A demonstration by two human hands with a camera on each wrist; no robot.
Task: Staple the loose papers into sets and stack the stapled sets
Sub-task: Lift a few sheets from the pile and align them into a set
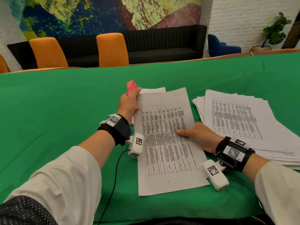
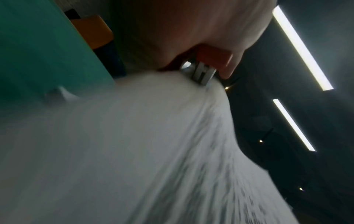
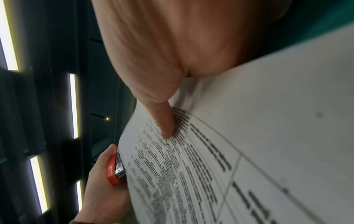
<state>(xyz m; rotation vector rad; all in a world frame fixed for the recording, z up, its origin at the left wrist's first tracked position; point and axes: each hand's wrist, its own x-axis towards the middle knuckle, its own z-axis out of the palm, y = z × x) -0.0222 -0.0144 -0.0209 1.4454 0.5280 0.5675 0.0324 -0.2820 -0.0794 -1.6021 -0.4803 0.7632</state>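
While clamped at its far left corner by the red stapler (image 1: pixel 131 88) gripped in the left hand (image 1: pixel 128 103), lies mid-table on the green cloth (image 1: pixel 56 103), the paper set (image 1: pixel 165 143) pinched at its right edge by the right hand (image 1: pixel 198 135), beside the loose paper pile (image 1: pixel 240 117).
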